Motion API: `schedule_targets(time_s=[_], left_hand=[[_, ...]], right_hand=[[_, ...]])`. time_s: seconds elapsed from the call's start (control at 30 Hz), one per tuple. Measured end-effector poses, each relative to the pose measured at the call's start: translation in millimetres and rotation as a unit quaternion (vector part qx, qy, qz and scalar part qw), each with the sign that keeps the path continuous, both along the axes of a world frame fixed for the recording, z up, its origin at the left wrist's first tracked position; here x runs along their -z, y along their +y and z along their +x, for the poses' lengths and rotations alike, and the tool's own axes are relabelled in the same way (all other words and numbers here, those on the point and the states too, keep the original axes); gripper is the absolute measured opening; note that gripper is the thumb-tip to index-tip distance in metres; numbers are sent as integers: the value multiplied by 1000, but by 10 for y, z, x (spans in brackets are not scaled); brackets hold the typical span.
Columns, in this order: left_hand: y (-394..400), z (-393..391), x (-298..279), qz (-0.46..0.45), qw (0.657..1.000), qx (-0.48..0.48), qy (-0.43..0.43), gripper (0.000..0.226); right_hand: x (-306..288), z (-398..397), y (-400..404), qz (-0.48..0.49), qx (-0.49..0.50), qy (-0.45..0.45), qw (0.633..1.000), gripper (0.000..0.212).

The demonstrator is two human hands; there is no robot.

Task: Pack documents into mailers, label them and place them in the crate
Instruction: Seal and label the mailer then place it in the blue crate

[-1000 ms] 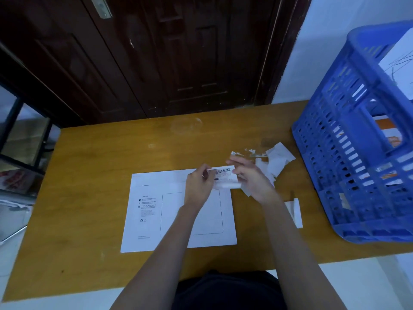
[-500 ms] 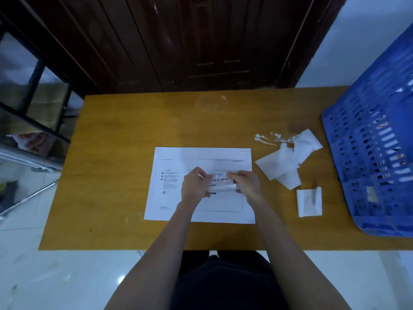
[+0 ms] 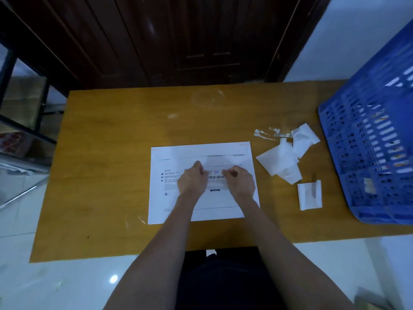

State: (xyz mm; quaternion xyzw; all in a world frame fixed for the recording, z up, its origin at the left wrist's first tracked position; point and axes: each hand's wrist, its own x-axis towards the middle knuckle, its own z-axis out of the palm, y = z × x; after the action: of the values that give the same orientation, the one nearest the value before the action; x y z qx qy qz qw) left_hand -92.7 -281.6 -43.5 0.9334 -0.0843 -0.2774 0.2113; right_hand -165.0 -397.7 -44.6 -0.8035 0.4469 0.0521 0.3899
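Note:
A white mailer [image 3: 223, 151] lies flat on the wooden table [image 3: 111, 157], printed side up. A barcode label [image 3: 216, 178] sits on the mailer's framed middle area. My left hand [image 3: 193, 181] pinches the label's left end and my right hand [image 3: 240, 181] pinches its right end, both with curled fingers low over the mailer. The blue plastic crate [image 3: 371, 153] stands at the table's right edge, with papers showing through its slotted wall.
Torn white backing papers [image 3: 283, 157] lie in a heap between the mailer and the crate. A folded white slip [image 3: 309, 195] lies nearer the front edge. Behind the table is a dark wooden door [image 3: 178, 36]; a black-framed rack [image 3: 20, 104] stands at left.
Both hands have carried the label from above the mailer's top right corner down onto its framed middle area. The head view has pulled back and tilted further down.

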Motion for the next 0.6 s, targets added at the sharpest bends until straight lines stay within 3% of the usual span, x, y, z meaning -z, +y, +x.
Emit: schedule_targets(time_s=[0.13,0.6], left_hand=[[25,71,56,8,1000,-10,6,17],[-45,207,149,26,1000,5,9,17]], right_hand=[[11,84,59,-20,-21,-10,1000,19],[52,224,54,-71,-45,84,993,24]])
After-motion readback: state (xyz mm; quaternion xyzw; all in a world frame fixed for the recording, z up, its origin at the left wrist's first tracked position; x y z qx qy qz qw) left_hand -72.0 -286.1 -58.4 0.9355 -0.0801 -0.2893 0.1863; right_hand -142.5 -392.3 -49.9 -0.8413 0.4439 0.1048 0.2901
